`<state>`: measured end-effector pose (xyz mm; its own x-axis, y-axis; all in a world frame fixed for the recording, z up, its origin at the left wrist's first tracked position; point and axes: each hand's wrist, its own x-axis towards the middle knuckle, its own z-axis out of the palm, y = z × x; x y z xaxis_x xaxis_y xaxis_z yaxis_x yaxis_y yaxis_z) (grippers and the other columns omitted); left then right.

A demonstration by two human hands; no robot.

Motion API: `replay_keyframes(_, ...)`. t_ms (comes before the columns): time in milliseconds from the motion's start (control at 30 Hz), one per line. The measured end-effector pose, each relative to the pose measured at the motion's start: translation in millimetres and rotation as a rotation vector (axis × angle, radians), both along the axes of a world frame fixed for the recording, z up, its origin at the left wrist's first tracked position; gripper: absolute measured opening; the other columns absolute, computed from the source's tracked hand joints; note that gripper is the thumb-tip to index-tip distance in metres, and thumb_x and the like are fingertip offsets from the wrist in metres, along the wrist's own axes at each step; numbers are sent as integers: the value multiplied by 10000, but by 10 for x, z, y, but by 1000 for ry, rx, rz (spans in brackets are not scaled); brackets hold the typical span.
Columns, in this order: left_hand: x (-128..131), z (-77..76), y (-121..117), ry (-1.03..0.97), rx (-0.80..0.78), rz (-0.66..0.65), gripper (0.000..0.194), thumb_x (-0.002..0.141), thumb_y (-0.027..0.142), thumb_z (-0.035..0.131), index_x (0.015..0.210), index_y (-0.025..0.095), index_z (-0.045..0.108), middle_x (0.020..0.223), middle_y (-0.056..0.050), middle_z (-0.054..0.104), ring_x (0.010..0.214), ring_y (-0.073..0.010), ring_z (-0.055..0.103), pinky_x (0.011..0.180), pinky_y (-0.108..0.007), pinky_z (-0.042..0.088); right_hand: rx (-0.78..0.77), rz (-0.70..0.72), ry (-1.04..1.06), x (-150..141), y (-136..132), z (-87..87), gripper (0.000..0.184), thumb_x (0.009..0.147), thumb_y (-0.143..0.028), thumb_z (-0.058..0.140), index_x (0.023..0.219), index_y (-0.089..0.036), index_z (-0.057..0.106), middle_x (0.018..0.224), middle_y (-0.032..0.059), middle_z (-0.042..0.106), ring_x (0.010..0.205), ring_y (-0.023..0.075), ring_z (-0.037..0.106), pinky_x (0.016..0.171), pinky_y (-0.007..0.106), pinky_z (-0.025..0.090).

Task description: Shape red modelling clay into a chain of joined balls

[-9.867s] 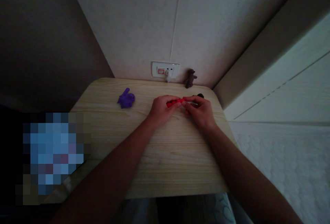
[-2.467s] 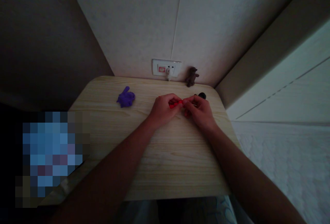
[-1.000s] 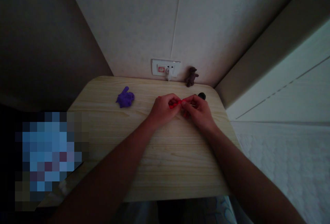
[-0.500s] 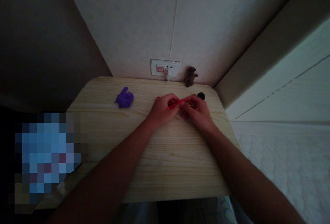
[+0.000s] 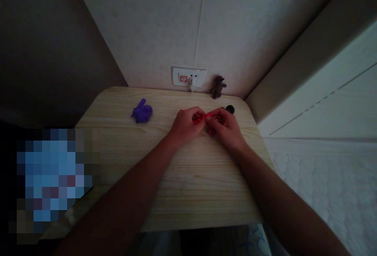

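My left hand (image 5: 185,124) and my right hand (image 5: 226,127) meet over the far middle of a light wooden table (image 5: 182,173). Both are closed in a pinch on a small soft red piece (image 5: 199,118) held between their fingertips, just above the tabletop. Most of the red piece is hidden by my fingers. A purple lump of the same kind of soft material (image 5: 141,111) lies on the table to the left of my hands. A small dark round thing (image 5: 230,109) sits just behind my right hand.
A wall socket (image 5: 189,77) with a white plug is on the wall behind the table. A small brown figure (image 5: 218,87) stands at the table's back edge. A white quilted surface (image 5: 324,185) lies to the right.
My hands have stayed in the same spot, with only small finger shifts on the red piece. The view has drifted slightly.
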<state>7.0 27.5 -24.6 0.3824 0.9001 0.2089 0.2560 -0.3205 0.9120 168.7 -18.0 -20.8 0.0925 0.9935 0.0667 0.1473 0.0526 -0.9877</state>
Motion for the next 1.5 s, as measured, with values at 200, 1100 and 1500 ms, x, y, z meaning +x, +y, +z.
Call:
replay_keyframes(200,0,7,-4,4,-1,-3,100,859,256,689,896,173,729,821,-12,775,757,-130,697,698,-246,512,3,5,-22,1,3,-13,429,800,-574,819,905,-195,646,646,-25,644,518,118,585,489,260,454)
replay_keyframes(1100,-2,34,-11,31,6,-10,79,842,198,679,897,170,729,830,-9,779,761,-127,699,707,-243,511,11,26,-34,3,0,-22,402,825,-556,807,916,-201,643,678,-21,652,543,129,603,513,278,474)
replay_keyframes(1500,-9,30,-24,30,15,-13,77,833,176,667,887,172,721,821,-1,770,770,-124,698,720,-244,504,8,32,-59,1,-14,-9,419,841,-583,786,930,-204,630,687,-20,654,556,130,611,530,280,475)
